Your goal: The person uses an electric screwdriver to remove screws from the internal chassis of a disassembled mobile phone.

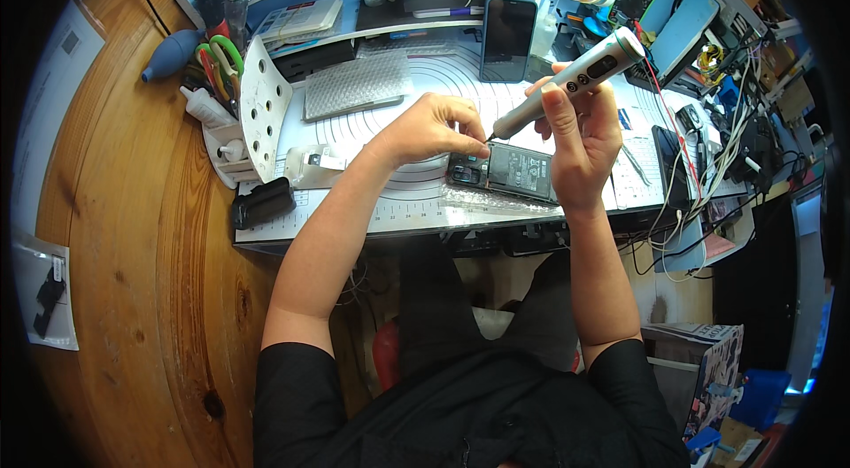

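My right hand (584,142) is wrapped round a grey electric screwdriver (611,59) with buttons and a small dark display. The tool slants down to the left, its thin tip close to my left fingertips. My left hand (434,126) is pinched at that tip; whatever its fingers hold is too small to make out. Beneath both hands lies an opened smartphone (521,170), back cover off, with its battery and camera module showing. Clear bubble wrap (482,201) lies under the phone's near edge.
On the white work mat (390,213) rests a bubble-wrapped flat item (359,85). A dark smartphone (508,38) stands upright behind. At left are a perforated white holder (264,109) with tools and a black case (263,203). Tweezers (636,165) and tangled cables (708,176) lie at right.
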Demonstrator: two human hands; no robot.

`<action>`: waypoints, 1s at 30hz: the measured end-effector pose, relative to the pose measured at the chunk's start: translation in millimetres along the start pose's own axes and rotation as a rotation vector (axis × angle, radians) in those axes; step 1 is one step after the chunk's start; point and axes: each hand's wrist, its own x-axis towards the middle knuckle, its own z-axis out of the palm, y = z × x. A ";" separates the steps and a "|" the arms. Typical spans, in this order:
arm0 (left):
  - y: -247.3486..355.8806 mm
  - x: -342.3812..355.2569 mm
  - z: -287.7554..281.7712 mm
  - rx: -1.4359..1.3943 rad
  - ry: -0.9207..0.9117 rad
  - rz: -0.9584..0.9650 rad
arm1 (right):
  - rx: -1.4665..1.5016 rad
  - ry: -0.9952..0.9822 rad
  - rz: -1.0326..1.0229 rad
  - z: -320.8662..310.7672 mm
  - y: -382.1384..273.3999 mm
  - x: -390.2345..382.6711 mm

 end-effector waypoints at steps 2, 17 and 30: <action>5.8 0.6 -1.3 0.019 -0.020 -0.022 | -0.020 0.002 0.027 -1.0 -0.7 -1.6; 0.2 1.9 -6.6 -0.137 0.253 0.078 | -0.020 -0.096 0.137 2.2 -10.6 -15.4; -2.7 2.7 -7.2 -0.148 0.258 0.075 | -0.088 -0.134 0.123 4.4 -9.5 -17.2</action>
